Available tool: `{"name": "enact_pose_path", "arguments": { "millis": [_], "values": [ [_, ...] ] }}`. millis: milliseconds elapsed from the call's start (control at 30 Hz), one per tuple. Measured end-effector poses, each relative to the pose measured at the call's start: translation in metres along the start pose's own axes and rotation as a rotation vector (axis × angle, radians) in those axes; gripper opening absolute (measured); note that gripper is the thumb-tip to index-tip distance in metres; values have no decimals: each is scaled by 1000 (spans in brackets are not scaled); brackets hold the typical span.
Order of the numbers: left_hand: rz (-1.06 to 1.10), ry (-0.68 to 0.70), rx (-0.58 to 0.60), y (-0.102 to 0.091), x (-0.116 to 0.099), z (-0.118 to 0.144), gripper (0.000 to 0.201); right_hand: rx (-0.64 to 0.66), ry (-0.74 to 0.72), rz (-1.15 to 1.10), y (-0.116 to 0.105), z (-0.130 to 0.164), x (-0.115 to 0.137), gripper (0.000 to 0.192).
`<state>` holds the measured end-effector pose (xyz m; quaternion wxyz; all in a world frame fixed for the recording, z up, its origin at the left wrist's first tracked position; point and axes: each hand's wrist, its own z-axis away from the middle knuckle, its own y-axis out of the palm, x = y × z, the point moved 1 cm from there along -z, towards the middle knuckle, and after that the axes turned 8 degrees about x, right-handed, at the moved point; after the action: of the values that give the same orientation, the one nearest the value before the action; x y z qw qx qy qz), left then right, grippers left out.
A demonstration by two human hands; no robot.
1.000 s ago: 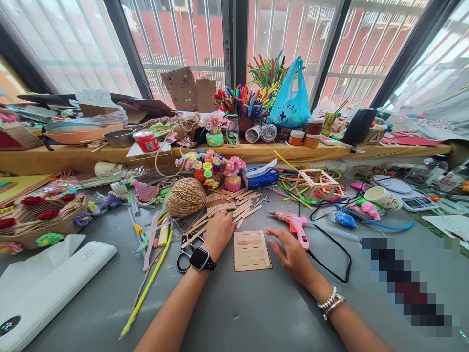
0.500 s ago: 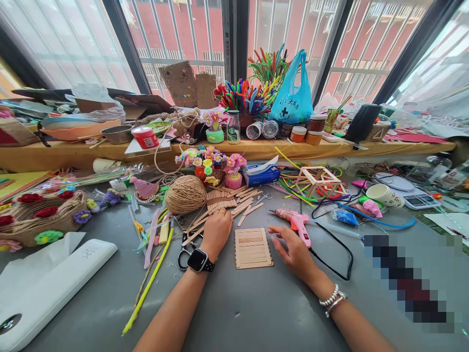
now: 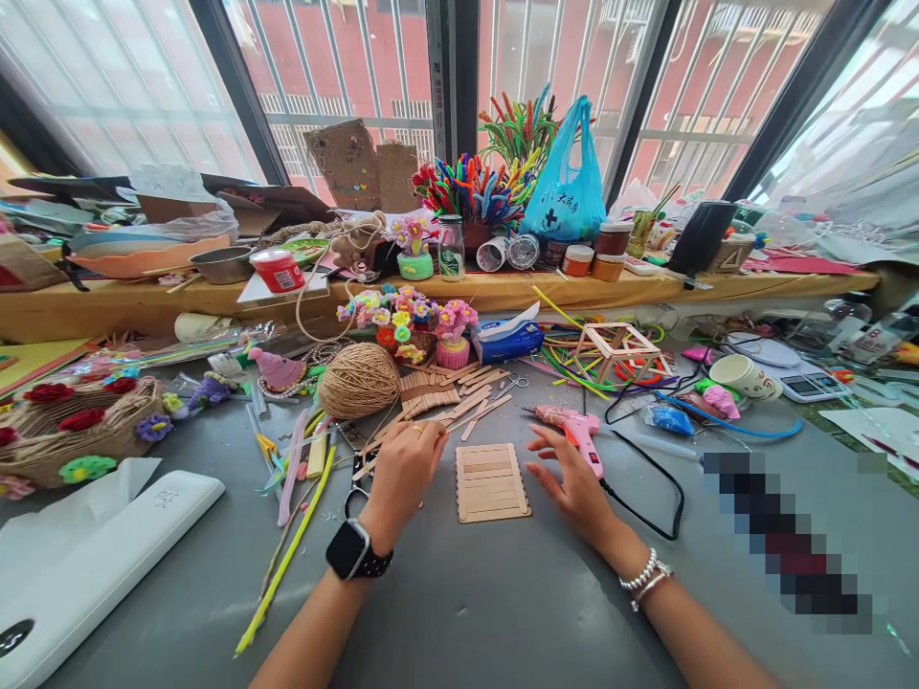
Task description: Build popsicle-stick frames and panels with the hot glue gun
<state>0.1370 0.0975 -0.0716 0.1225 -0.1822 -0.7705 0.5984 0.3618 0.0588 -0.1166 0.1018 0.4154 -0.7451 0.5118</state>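
Observation:
A small flat panel of wooden sticks (image 3: 492, 481) lies on the grey table (image 3: 466, 612) between my hands. My left hand (image 3: 402, 471), with a black watch on the wrist, is curled just left of the panel over the edge of a pile of loose wooden sticks (image 3: 470, 402); whether it pinches a stick is hidden by the fingers. My right hand (image 3: 572, 481) hovers open, fingers spread, right of the panel. It nearly touches the pink glue gun (image 3: 576, 431), whose black cord runs off to the right.
A twine ball (image 3: 359, 380), black scissors (image 3: 357, 495) and pipe cleaners lie left of my left hand. Paper flower pots (image 3: 454, 346), a stick-frame cube (image 3: 618, 349) and a cup (image 3: 743, 375) crowd the back. A white case (image 3: 100, 565) lies front left.
My left hand has drawn back from the stick pile toward me and turned its wrist. My right hand has lifted and shifted slightly toward the glue gun. The panel stays put.

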Motion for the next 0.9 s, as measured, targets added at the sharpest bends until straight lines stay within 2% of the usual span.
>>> {"name": "enact_pose_path", "arguments": {
  "millis": [33,133,233,433,567,733,900],
  "values": [
    [53,16,-2,-1,0,6,17,-6,1,-25,0,0,1,42],
    [417,52,70,1,0,21,17,13,9,-106,1,-1,4,43],
    [560,104,151,6,-1,27,14,36,2,-171,2,-1,10,38],
    [629,168,172,7,-5,28,11,122,30,-147,-1,-3,18,18],
    [708,163,197,10,-4,29,14,146,81,-176,-4,-1,20,18],
    [757,189,227,9,-4,29,17,238,39,-102,-8,1,22,19],
    [701,243,243,7,-6,30,18,260,4,-26,-12,2,24,17]
  ]
}}
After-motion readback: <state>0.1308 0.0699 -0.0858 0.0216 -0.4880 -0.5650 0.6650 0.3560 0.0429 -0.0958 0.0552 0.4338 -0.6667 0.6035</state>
